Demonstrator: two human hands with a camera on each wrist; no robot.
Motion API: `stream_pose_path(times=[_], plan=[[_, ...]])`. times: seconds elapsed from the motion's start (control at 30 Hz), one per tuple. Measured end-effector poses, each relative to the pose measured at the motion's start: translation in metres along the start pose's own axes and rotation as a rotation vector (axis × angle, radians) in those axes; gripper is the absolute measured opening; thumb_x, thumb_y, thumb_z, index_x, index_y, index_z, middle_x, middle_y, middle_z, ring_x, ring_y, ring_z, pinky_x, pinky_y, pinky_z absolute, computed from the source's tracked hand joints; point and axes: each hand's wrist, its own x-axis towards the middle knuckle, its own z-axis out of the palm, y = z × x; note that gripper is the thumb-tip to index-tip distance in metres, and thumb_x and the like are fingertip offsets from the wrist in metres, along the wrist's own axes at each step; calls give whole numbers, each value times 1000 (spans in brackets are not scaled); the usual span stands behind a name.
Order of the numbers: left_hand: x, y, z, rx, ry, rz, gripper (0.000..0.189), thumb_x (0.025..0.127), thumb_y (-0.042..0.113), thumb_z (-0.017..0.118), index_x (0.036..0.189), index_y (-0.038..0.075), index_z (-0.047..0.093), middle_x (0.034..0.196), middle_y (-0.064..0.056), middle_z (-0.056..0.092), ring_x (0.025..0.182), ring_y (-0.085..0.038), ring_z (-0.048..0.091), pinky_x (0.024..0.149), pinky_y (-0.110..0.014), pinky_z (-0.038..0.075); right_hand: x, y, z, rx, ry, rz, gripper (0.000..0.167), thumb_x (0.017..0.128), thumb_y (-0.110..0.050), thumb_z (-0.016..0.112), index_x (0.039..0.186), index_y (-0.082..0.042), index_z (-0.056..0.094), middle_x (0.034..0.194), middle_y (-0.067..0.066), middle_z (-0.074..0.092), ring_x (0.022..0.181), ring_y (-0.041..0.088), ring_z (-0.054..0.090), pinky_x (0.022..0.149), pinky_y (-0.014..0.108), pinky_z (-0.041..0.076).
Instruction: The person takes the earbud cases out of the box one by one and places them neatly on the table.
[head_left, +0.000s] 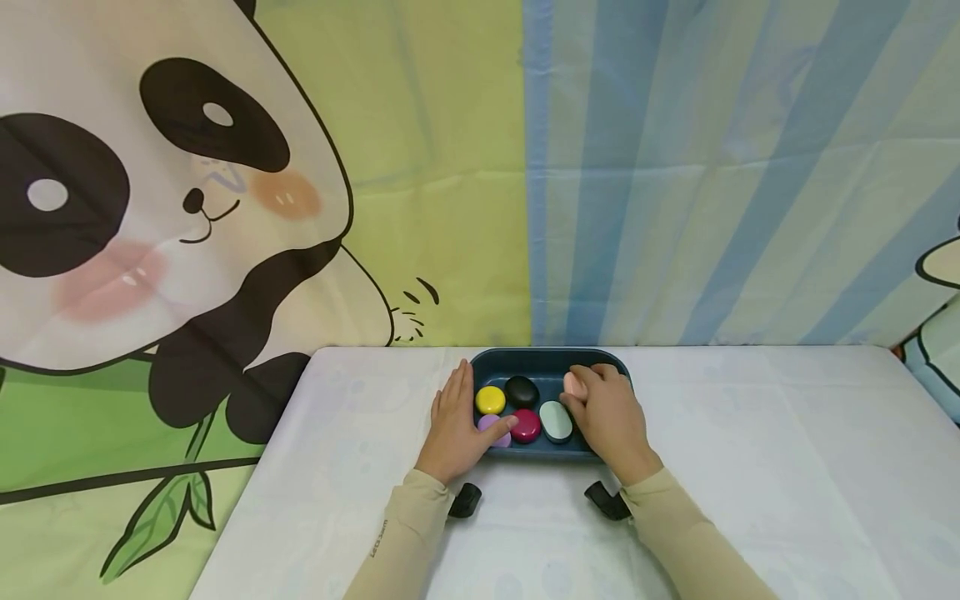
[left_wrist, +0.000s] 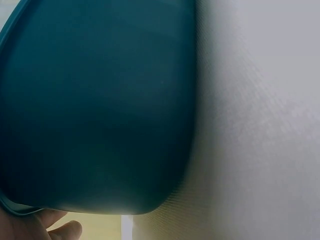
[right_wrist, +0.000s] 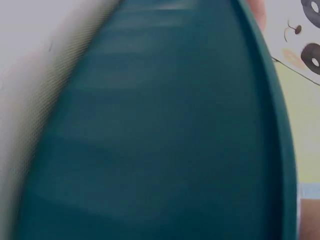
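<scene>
A pale pink, rounded, smooth piece (head_left: 573, 385) is sitting between the thumb and fingers of the right hand (head_left: 611, 412), which is pinching it over the right part of a dark blue, rounded rectangular tray (head_left: 547, 360); whether the piece is touching the tray floor, I cannot tell. The left hand (head_left: 455, 429) is not gripping any piece: its fingers are lying straight along the left end of the tray, and its thumb is reaching over the rim, partly covering a light purple, rounded piece (head_left: 486, 426). Also inside the tray, a glossy yellow round piece (head_left: 491, 399) and a black oval piece (head_left: 521, 392) are lying farther back, while a glossy dark pink round piece (head_left: 526, 426) and a pale green oval piece (head_left: 556, 422) are lying nearer to the front. The tray is standing on a table with a white cloth (head_left: 750, 467). Both wrist views are showing mostly the tray's outer wall.
</scene>
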Motion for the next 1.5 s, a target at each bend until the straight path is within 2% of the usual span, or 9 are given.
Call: stream_pose_path(times=[0.13, 0.3, 0.5, 0.73, 0.97, 1.5], plan=[[0, 1, 1, 0, -4, -2, 114, 85, 74, 59, 162, 6, 11, 169, -3, 6, 155, -24, 6, 122, -55, 4, -3, 4, 0, 35, 68, -22, 46, 85, -24, 83, 123, -1, 70, 118, 28, 62, 105, 44, 60, 83, 56, 56], [0, 2, 1, 1, -13, -7, 114, 85, 75, 59, 162, 8, 9, 169, -3, 5, 155, -24, 5, 123, -53, 3, -4, 6, -2, 64, 114, -43, 45, 84, -21, 84, 122, -1, 70, 118, 29, 62, 107, 44, 60, 88, 56, 54], [0, 1, -2, 4, -16, -8, 113, 85, 75, 58, 162, 10, 7, 169, -2, 5, 155, -23, 4, 123, -53, 3, -3, 5, -9, 83, 137, -60, 45, 84, -21, 84, 121, 0, 70, 117, 29, 62, 105, 46, 60, 85, 56, 54], [1, -1, -1, 2, -12, 5, 113, 85, 74, 58, 162, 9, 8, 169, -2, 5, 155, -23, 5, 123, -50, 2, -1, 11, -20, 119, 143, -29, 46, 85, -25, 82, 123, -1, 70, 114, 29, 62, 101, 45, 60, 79, 55, 54], [0, -1, -1, -14, -9, 6, 113, 85, 74, 59, 162, 9, 8, 169, -2, 6, 155, -24, 6, 123, -49, 3, 2, 24, -31, 146, 186, -13, 47, 83, -26, 84, 121, -2, 71, 113, 30, 61, 103, 46, 58, 83, 57, 50], [-1, 0, -2, -25, -24, -6, 113, 85, 72, 61, 163, 10, 7, 169, -2, 5, 154, -24, 6, 123, -50, 3, 5, 45, -51, 124, 190, 46, 46, 87, -20, 81, 124, 4, 67, 116, 32, 61, 111, 48, 54, 89, 62, 46]])
